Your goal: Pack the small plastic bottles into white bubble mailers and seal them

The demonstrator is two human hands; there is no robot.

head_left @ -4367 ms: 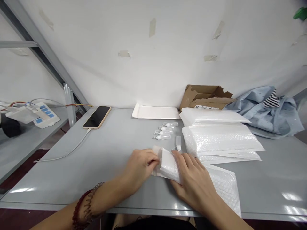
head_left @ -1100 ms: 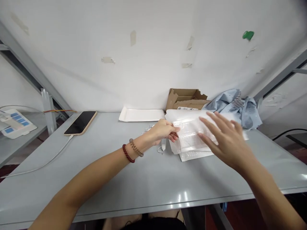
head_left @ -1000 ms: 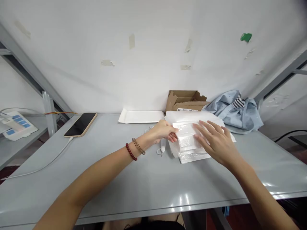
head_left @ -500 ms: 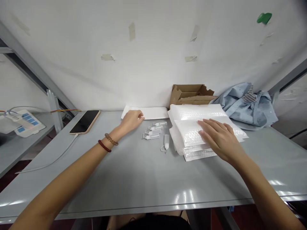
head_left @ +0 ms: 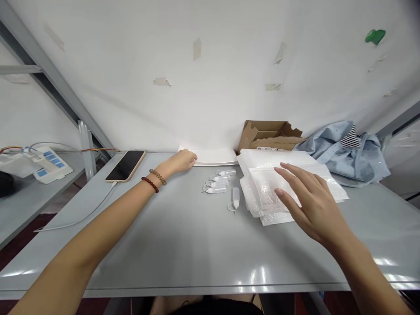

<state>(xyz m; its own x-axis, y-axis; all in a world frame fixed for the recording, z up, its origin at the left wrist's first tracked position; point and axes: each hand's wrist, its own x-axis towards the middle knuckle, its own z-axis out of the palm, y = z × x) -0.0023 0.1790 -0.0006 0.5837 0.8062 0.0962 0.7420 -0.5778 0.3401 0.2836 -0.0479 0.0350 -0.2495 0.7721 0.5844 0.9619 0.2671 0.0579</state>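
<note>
My left hand (head_left: 182, 161) is at the left end of a flat stack of white paper (head_left: 218, 156) lying against the wall. Its fingers are curled closed on the paper's edge, the fingertips partly hidden. My right hand (head_left: 310, 203) hovers, fingers spread, over a pile of white bubble-wrap pouches (head_left: 262, 164); a gap seems to separate it from the top one. Between the hands lie several small clear dropper bottles (head_left: 216, 190) with caps on loops. One single bottle (head_left: 236, 197) lies apart, pointing toward me, beside the pouches.
Behind the pouches stands an open cardboard box (head_left: 272, 135), with a crumpled light-blue cloth (head_left: 344, 153) to its right. A phone (head_left: 125, 166) with a white charging cable (head_left: 95, 210) lies at the left. A power strip (head_left: 49, 164) sits on the neighbouring table.
The view has shifted, so things appear farther right. My right hand has lifted off the pouches and its fingers have spread. My left hand has flattened down against the paper's left end.
</note>
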